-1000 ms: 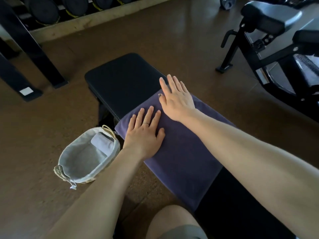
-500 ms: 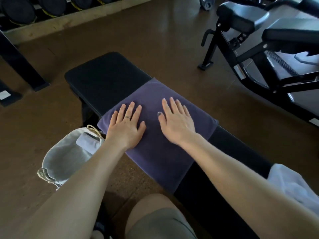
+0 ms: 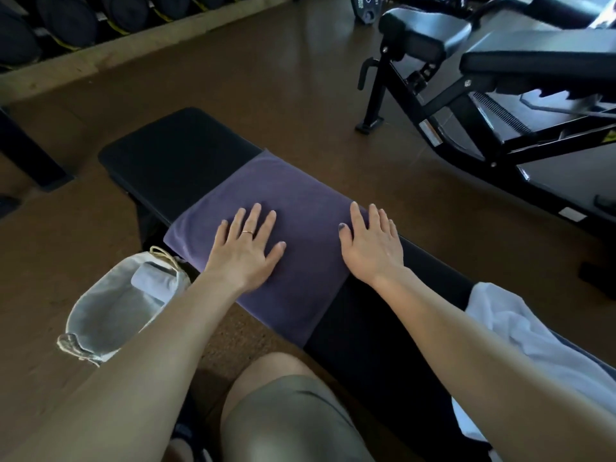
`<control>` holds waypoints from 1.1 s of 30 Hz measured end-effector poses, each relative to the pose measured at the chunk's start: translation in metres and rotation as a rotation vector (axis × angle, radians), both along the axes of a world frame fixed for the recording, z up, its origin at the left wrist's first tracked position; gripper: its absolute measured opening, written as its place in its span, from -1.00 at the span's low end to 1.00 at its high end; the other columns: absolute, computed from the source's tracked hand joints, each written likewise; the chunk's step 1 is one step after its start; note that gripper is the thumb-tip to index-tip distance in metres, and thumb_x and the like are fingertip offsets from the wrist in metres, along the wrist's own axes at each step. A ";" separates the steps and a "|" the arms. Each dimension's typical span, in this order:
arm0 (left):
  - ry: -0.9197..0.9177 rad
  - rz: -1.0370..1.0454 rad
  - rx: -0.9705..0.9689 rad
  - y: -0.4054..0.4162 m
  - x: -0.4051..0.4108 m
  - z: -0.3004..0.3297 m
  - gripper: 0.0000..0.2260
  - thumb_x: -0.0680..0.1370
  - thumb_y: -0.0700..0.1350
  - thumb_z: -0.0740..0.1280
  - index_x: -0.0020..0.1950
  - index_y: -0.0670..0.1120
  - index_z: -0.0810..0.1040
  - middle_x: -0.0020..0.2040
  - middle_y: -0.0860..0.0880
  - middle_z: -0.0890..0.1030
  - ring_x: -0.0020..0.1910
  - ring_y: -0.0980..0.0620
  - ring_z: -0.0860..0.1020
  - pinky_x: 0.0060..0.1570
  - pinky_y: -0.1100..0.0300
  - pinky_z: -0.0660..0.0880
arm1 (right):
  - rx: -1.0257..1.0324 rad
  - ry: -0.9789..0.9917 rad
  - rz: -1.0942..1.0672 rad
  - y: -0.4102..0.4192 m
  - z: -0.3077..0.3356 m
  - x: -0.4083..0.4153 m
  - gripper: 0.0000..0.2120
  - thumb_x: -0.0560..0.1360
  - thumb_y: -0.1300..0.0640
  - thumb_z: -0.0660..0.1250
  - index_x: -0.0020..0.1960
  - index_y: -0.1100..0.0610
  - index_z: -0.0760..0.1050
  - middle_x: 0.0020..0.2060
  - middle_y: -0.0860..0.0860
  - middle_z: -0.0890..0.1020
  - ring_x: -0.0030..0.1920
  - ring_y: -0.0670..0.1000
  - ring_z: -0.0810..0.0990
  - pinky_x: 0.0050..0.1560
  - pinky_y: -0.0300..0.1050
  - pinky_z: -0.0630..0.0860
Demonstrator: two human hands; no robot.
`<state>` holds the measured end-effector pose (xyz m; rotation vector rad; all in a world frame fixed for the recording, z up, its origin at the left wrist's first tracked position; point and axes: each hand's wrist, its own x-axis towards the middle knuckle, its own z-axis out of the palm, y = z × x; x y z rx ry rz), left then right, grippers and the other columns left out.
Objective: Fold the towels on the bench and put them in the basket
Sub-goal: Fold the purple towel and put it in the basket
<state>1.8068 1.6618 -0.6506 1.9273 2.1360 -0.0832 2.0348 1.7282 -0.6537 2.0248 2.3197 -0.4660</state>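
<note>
A purple towel lies flat across the black bench, its near edge hanging over the front. My left hand rests flat on the towel's left part with fingers spread. Flat at the towel's right edge lies my right hand, partly on the bench pad. A white towel lies crumpled on the bench at the right. On the floor to the left of the bench stands a light cloth basket with a folded pale towel inside.
A black adjustable gym bench stands at the back right on the brown floor. Dark weights line a low ledge at the back left. My knee is in front of the bench.
My right hand slid right across the purple towel to its right edge. My left hand stayed flat on the towel. The view shifted right, bringing the white towel into sight.
</note>
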 end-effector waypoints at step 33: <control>0.102 -0.312 0.012 -0.078 0.075 0.046 -0.25 0.42 0.44 0.32 0.40 -0.05 0.33 0.30 -0.04 0.36 0.19 -0.05 0.36 0.22 0.03 0.44 | -0.055 1.023 -0.625 0.050 0.079 0.021 -0.61 0.46 0.32 0.40 0.23 0.05 0.49 0.03 0.04 0.54 -0.09 -0.02 0.57 -0.20 -0.17 0.58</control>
